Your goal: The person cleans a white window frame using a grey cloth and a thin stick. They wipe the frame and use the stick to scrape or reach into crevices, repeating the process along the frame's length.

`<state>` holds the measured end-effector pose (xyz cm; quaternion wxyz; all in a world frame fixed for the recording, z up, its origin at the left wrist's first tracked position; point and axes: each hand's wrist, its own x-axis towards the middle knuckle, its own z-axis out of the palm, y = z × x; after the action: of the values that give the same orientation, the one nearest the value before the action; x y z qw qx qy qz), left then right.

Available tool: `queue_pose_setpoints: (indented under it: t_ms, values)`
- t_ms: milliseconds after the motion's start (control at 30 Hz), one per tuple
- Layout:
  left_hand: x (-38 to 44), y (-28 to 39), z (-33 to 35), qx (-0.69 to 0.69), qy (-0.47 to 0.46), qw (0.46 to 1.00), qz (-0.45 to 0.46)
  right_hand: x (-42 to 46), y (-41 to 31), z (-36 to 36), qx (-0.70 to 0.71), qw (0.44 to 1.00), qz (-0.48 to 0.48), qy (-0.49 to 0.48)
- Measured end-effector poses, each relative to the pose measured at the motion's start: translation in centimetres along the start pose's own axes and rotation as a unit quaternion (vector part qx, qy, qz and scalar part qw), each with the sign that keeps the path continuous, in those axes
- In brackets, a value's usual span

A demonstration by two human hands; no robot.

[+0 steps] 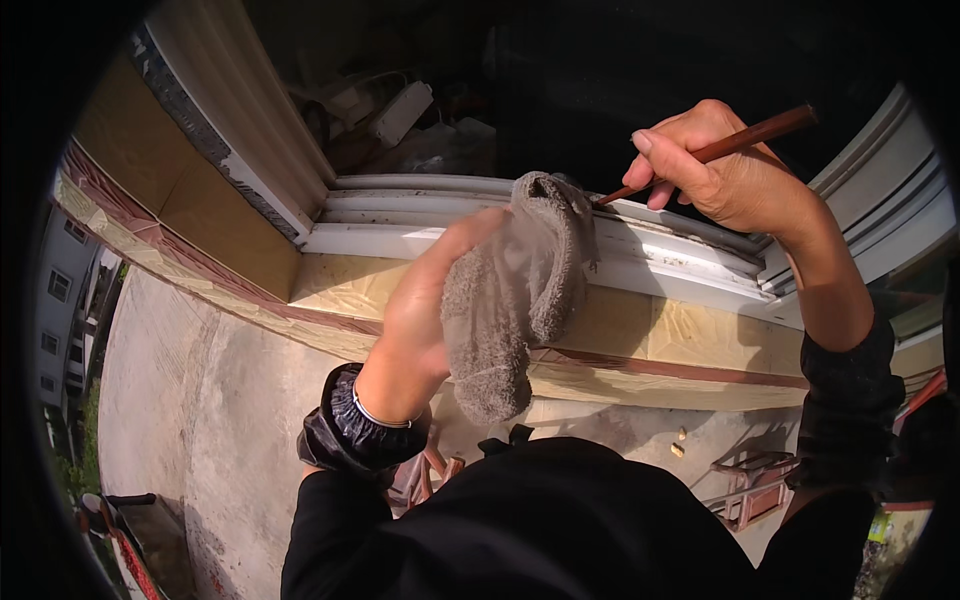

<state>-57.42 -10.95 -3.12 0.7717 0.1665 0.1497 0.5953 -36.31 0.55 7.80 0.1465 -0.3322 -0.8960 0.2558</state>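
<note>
Bunched in my left hand [420, 315] is a grey terry cloth [487, 337], dirty-looking and folded over on itself. Its upper end lies against the white sliding-window track [420, 202]. My right hand [705, 165] grips a thin reddish-brown wooden stick [750, 139] between thumb and fingers. The stick slants down to the left, and its narrow tip meets the track just right of the cloth. Dark dirt specks show along the track's grooves. Part of my left hand's fingers is hidden behind the cloth, and that hand is slightly blurred.
Below the track runs a beige tiled sill [615, 322] with a reddish-brown edge. White window frames [877, 180] rise at the right. Behind the opening, a white box-like object [403, 112] sits among dim clutter. Far below on the concrete ground stands a reddish wooden stool [754, 491].
</note>
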Motion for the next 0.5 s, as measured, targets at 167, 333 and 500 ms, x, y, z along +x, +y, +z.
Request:
queue_pose_setpoints:
  t_ms: [167,333,500]
  values:
    - [1.8,-2.6,1.8,-0.015,-0.027,0.999,-0.018,-3.1,1.2,-1.6,-0.004,0.998,0.054,0.019]
    - [2.3,-4.0,2.9,-0.045,-0.07,0.994,-0.075,-4.4,1.4,-2.2,-0.029,0.995,0.096,0.02]
    - [3.9,-5.8,3.5,-0.107,-0.105,0.98,-0.129,-5.5,1.4,-3.5,-0.069,0.991,0.115,-0.004]
